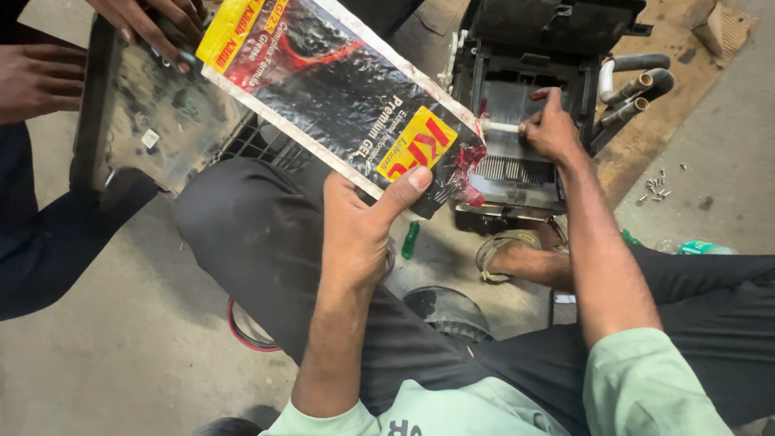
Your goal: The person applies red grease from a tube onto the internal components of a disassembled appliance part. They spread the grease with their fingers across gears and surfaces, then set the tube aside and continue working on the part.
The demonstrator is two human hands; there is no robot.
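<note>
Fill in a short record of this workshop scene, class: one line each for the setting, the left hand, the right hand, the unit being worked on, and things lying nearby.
Setting: person sitting on a concrete floor, legs around the work
Left hand: holds up a black, red and yellow foil pouch, red grease at its torn lower corner
Right hand: fingers pressed on a white strip inside the black finned unit
Nearby: small screws, green-handled tool, metal pipes
Others: another person's hands on a dirty panel at upper left
</note>
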